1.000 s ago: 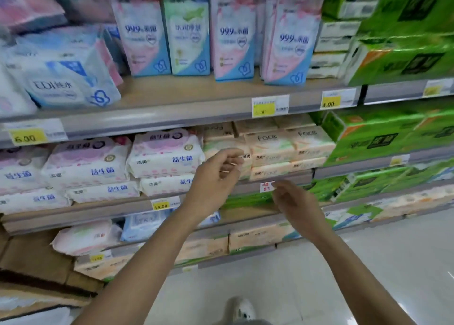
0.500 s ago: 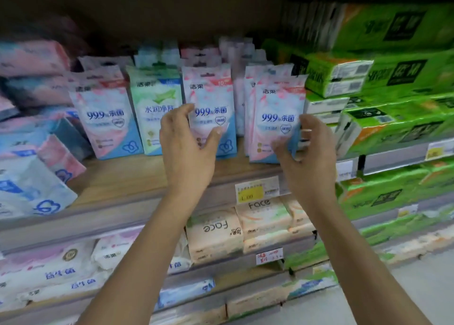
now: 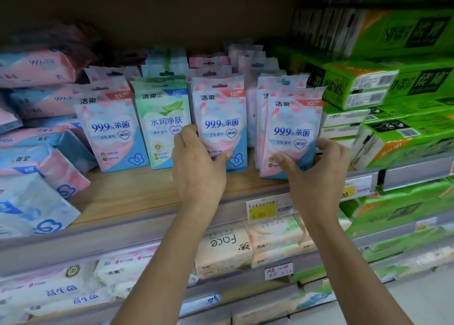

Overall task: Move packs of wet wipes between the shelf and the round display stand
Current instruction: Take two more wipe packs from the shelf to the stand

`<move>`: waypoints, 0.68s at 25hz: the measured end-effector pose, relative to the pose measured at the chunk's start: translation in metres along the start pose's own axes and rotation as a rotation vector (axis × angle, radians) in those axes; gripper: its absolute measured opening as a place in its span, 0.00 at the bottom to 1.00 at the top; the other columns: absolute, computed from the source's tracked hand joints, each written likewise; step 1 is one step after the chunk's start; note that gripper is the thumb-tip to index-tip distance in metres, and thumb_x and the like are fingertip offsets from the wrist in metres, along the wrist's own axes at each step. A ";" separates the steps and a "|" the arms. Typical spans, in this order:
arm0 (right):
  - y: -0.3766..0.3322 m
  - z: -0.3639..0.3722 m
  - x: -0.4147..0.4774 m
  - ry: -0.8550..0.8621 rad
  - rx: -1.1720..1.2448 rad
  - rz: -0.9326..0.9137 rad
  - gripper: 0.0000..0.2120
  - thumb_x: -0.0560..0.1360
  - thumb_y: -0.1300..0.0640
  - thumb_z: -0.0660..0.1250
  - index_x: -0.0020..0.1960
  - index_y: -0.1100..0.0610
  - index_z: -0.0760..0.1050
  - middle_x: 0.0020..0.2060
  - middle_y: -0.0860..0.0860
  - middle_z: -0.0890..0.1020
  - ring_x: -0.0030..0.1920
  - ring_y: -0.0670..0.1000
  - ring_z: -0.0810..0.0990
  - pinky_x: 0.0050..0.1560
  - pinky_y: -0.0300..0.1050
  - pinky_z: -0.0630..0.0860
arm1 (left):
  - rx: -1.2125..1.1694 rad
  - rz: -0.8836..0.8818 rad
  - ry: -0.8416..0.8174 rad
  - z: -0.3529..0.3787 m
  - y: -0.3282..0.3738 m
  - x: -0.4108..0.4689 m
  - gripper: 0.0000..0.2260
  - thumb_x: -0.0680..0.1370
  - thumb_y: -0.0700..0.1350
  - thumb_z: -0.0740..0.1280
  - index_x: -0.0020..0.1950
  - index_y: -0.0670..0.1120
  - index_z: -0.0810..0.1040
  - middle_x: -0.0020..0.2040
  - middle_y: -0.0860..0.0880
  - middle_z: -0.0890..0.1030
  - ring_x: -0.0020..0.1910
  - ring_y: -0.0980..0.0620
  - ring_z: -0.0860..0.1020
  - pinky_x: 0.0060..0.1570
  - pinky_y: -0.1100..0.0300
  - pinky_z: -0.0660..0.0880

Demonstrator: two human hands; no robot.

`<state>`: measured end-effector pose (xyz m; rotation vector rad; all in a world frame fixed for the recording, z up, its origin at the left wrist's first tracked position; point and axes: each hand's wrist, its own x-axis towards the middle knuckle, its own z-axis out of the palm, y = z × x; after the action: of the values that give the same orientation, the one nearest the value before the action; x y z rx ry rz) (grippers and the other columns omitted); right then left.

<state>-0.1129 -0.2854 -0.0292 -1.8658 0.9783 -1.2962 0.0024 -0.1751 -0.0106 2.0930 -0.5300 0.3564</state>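
Both hands are up at the wooden shelf [image 3: 127, 197], each closed on an upright pack of wipes; the left hand [image 3: 197, 170] pinches the lower edge of the middle pink pack [image 3: 221, 118], thumb on its front at the bottom and fingers wrapped round its left side; the right hand [image 3: 317, 174] clamps the right pink pack [image 3: 293, 128] the same way, thumb across its lower front, fingers curled behind its right edge. Both packs stand on the shelf board, front faces to the camera, with more pink packs lined up behind them; just left of the middle pack stands a green pack [image 3: 163, 118], touching the left hand's fingers, and left of that another pink pack [image 3: 110, 125]. Larger soft packs [image 3: 34, 138] lie piled at the far left; green tissue boxes [image 3: 383, 88] are stacked at the right, just beside the right hand. A yellow price tag [image 3: 262, 211] sits on the shelf's front rail between the two forearms; below it, on the next shelf down, lie beige tissue packs [image 3: 222, 248]. No round stand is in view.
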 end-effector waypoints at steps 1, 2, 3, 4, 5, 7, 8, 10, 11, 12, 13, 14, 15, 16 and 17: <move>0.000 0.000 0.000 0.002 0.023 0.009 0.30 0.63 0.52 0.79 0.57 0.59 0.68 0.53 0.49 0.69 0.55 0.53 0.73 0.51 0.44 0.74 | 0.003 0.003 0.011 0.000 0.000 0.000 0.27 0.67 0.46 0.76 0.61 0.43 0.68 0.59 0.44 0.73 0.58 0.43 0.72 0.45 0.54 0.68; 0.000 -0.001 -0.001 0.004 0.053 0.012 0.28 0.63 0.52 0.79 0.55 0.58 0.68 0.52 0.49 0.70 0.55 0.52 0.74 0.50 0.43 0.75 | -0.002 0.009 0.019 -0.001 -0.001 -0.001 0.26 0.68 0.45 0.76 0.59 0.43 0.68 0.58 0.44 0.73 0.58 0.43 0.73 0.44 0.56 0.67; -0.001 -0.002 -0.002 0.003 0.084 0.011 0.27 0.63 0.53 0.79 0.53 0.56 0.67 0.51 0.49 0.71 0.53 0.51 0.74 0.49 0.40 0.75 | -0.016 0.014 0.024 -0.001 -0.001 -0.002 0.24 0.68 0.44 0.76 0.58 0.43 0.68 0.57 0.45 0.73 0.56 0.44 0.73 0.43 0.56 0.67; -0.001 -0.002 -0.004 -0.003 0.114 0.007 0.26 0.63 0.54 0.79 0.52 0.54 0.66 0.50 0.49 0.72 0.51 0.50 0.74 0.45 0.34 0.74 | -0.034 0.016 0.027 -0.002 -0.001 -0.004 0.23 0.68 0.44 0.76 0.57 0.43 0.68 0.56 0.45 0.73 0.55 0.44 0.73 0.42 0.56 0.67; -0.002 -0.004 -0.006 -0.011 0.144 0.005 0.26 0.64 0.55 0.79 0.51 0.53 0.65 0.48 0.48 0.73 0.48 0.47 0.75 0.42 0.30 0.73 | -0.048 0.018 0.028 -0.003 -0.001 -0.005 0.23 0.68 0.43 0.75 0.57 0.44 0.68 0.55 0.46 0.74 0.53 0.45 0.74 0.42 0.55 0.68; -0.002 -0.006 -0.008 -0.021 0.195 0.009 0.26 0.64 0.55 0.79 0.51 0.53 0.64 0.43 0.44 0.74 0.44 0.39 0.75 0.38 0.27 0.72 | -0.063 0.022 0.035 -0.005 -0.001 -0.007 0.21 0.69 0.44 0.75 0.55 0.44 0.68 0.53 0.47 0.74 0.51 0.46 0.74 0.42 0.54 0.69; -0.002 -0.007 -0.009 -0.024 0.213 0.010 0.26 0.63 0.56 0.79 0.50 0.54 0.64 0.43 0.42 0.74 0.44 0.37 0.75 0.38 0.26 0.73 | -0.073 0.023 0.039 -0.006 -0.002 -0.007 0.20 0.69 0.44 0.75 0.53 0.45 0.68 0.52 0.48 0.74 0.50 0.47 0.74 0.41 0.55 0.68; -0.001 -0.010 -0.007 -0.036 0.252 0.008 0.28 0.61 0.57 0.80 0.51 0.54 0.64 0.43 0.43 0.76 0.45 0.38 0.78 0.39 0.30 0.75 | -0.100 0.015 0.031 -0.008 -0.001 -0.009 0.18 0.70 0.44 0.74 0.49 0.47 0.65 0.46 0.51 0.74 0.45 0.48 0.73 0.40 0.55 0.67; 0.000 -0.012 -0.006 -0.046 0.278 0.009 0.30 0.60 0.58 0.81 0.52 0.54 0.64 0.45 0.44 0.77 0.47 0.42 0.79 0.40 0.32 0.77 | -0.120 0.008 0.017 -0.009 -0.001 -0.010 0.19 0.70 0.43 0.74 0.48 0.48 0.63 0.42 0.53 0.73 0.41 0.49 0.73 0.40 0.56 0.67; 0.001 -0.014 -0.004 -0.064 0.300 0.009 0.31 0.59 0.59 0.81 0.53 0.55 0.65 0.46 0.47 0.79 0.48 0.45 0.81 0.43 0.37 0.79 | -0.156 0.002 -0.004 -0.010 -0.001 -0.011 0.20 0.70 0.43 0.74 0.49 0.49 0.62 0.40 0.55 0.71 0.38 0.51 0.72 0.39 0.57 0.66; 0.001 -0.016 -0.002 -0.097 0.306 0.004 0.31 0.59 0.60 0.81 0.54 0.55 0.68 0.47 0.49 0.81 0.49 0.47 0.82 0.45 0.41 0.80 | -0.208 -0.004 -0.031 -0.011 -0.001 -0.011 0.21 0.70 0.41 0.74 0.50 0.49 0.62 0.39 0.56 0.70 0.37 0.52 0.72 0.39 0.59 0.66; 0.001 -0.018 -0.001 -0.139 0.298 -0.004 0.29 0.59 0.60 0.81 0.54 0.55 0.71 0.47 0.49 0.82 0.49 0.49 0.82 0.46 0.46 0.80 | -0.266 -0.013 -0.059 -0.013 -0.001 -0.011 0.22 0.70 0.40 0.74 0.53 0.48 0.63 0.40 0.58 0.71 0.39 0.52 0.74 0.39 0.60 0.67; 0.000 -0.020 0.000 -0.185 0.296 -0.010 0.25 0.60 0.60 0.81 0.53 0.55 0.74 0.46 0.48 0.83 0.48 0.49 0.83 0.46 0.49 0.81 | -0.325 -0.026 -0.086 -0.016 -0.001 -0.010 0.24 0.70 0.39 0.73 0.58 0.48 0.64 0.42 0.58 0.72 0.41 0.51 0.76 0.42 0.59 0.70; -0.002 -0.020 0.001 -0.232 0.316 -0.008 0.21 0.61 0.60 0.80 0.51 0.56 0.77 0.46 0.48 0.84 0.48 0.49 0.84 0.46 0.51 0.82 | -0.373 -0.039 -0.108 -0.019 -0.001 -0.008 0.26 0.70 0.38 0.73 0.62 0.48 0.63 0.44 0.56 0.75 0.44 0.50 0.77 0.45 0.57 0.72; -0.004 -0.020 0.003 -0.277 0.355 -0.001 0.19 0.63 0.60 0.79 0.51 0.58 0.78 0.46 0.48 0.85 0.48 0.48 0.84 0.47 0.52 0.82 | -0.405 -0.052 -0.123 -0.023 -0.001 -0.007 0.28 0.71 0.39 0.73 0.66 0.48 0.63 0.48 0.53 0.77 0.47 0.50 0.78 0.48 0.56 0.74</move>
<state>-0.1304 -0.2874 -0.0186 -1.7075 0.5615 -1.0919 -0.0041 -0.1537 -0.0025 1.7380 -0.5664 0.0791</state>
